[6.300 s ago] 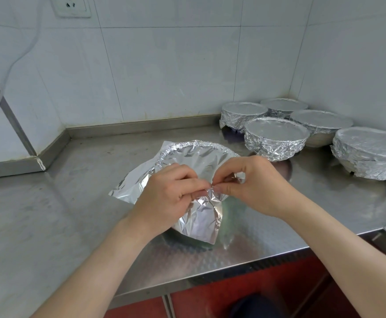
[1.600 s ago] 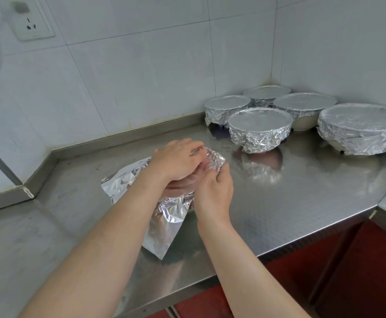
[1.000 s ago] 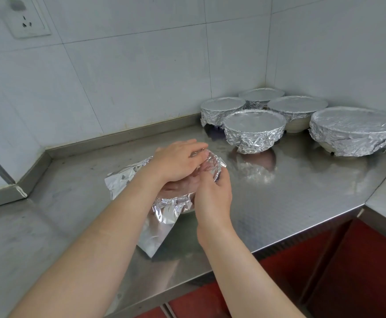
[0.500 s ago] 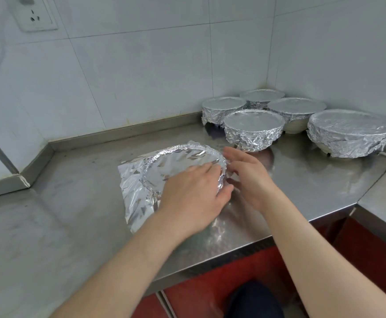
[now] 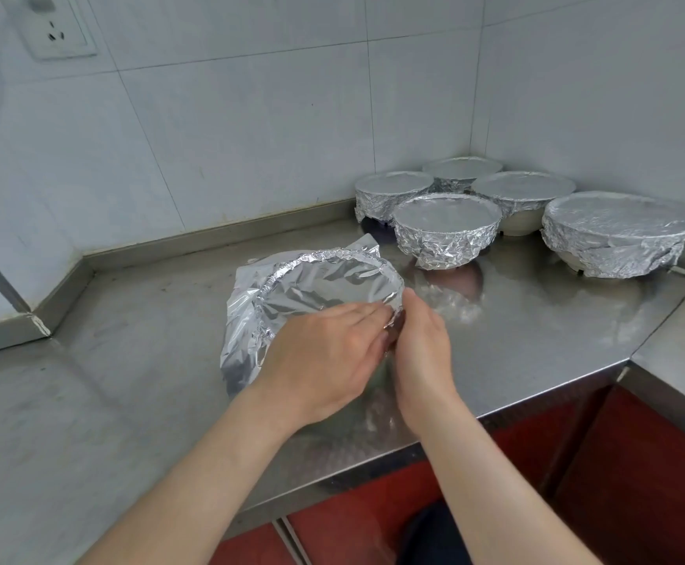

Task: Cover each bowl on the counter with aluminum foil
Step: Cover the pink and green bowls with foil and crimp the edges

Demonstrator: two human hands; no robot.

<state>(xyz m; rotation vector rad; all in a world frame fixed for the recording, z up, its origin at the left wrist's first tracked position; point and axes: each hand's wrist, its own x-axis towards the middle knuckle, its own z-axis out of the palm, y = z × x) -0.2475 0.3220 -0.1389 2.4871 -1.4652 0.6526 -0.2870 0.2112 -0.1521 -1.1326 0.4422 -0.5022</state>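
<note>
Head camera, Ana asks: where is the thing we work on?

Ben: Near the front edge of the grey stainless steel table (image 5: pixel 129 401). It is a crumpled silver aluminium foil sheet (image 5: pixel 324 279) laid over a round bowl, and the bowl itself is almost all hidden under it. Five foil-covered round bowls (image 5: pixel 447 222) stand together in the far right corner, apart from it.

Ana: And the hands?

Ben: The left hand (image 5: pixel 324 356) lies on the foil at the near rim, fingers rather straight, pressing down. The right hand (image 5: pixel 422 344) is just beside it at the right rim, fingers curled. It pinches the foil against the rim, I think.

Ana: How to do this step well?

Ben: I would use the flat hand as an anchor so the top does not slide, and fold the foil under the rim in small pinches, going around. The left side needs it most — a loose flap hangs out there, not yet folded. Work gently, because thin foil can tear at a sharp crease.

Ana: Which way does it point?

Ben: The bowl seems upright, mouth up, and being round it has no long axis. The sheet has one — I judge it diagonal, from the near-left flap to a corner that points to the far right, toward the covered bowls.
</note>
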